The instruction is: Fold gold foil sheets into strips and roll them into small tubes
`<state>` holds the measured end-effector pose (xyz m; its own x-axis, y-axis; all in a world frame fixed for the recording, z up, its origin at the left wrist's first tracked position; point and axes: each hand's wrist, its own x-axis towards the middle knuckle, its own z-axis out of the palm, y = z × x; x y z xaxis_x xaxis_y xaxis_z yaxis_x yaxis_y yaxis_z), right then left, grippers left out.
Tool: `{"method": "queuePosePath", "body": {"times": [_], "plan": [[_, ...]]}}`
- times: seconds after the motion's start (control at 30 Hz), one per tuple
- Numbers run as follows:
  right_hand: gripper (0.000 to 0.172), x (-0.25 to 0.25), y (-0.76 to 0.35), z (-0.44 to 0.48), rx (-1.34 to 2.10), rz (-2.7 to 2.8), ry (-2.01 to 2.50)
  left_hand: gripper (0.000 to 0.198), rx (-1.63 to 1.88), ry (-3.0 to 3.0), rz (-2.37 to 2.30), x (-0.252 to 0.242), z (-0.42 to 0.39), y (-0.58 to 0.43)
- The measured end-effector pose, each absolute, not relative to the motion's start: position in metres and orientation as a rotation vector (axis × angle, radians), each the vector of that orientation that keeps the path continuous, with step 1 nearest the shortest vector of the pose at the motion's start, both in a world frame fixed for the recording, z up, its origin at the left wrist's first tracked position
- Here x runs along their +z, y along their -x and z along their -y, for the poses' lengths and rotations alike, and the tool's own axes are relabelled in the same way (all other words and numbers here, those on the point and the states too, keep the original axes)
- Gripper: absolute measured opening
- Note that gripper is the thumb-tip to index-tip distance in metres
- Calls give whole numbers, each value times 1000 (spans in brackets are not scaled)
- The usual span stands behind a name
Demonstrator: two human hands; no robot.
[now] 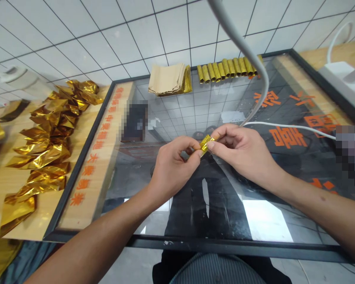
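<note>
Over the middle of the dark glass top, a small gold paper roll point(205, 144) is pinched between both hands. My left hand point(177, 159) grips its lower left end with thumb and fingertips. At the upper right end, my right hand point(236, 146) closes thumb and forefinger on the roll's edge. Behind them, a row of finished-looking gold paper tubes point(227, 68) lies side by side along the back of the glass. Left of that row is a stack of tan paper sheets point(166, 78) with gold undersides.
Folded shiny gold foil pieces point(49, 146) form a long row on the wood at left. A grey cable point(262, 79) hangs down near my right hand, and a white cord point(292, 126) runs rightward. The glass has a black frame point(85, 154); a dark phone-like object point(135, 122) lies on it.
</note>
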<state>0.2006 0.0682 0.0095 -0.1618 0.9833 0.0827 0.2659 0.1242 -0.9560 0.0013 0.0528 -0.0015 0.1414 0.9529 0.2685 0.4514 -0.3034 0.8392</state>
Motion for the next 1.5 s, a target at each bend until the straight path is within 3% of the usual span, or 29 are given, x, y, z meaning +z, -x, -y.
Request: {"method": "queuePosePath", "body": {"times": [0.53, 1.5], "plan": [[8, 4, -200, -67, 1149, 1573, 1184, 4, 1033, -1767, -1553, -4, -54, -1], [13, 2, -202, -70, 1220, 1543, 1155, 4, 1011, -1579, -1365, 8, -57, 3]]}}
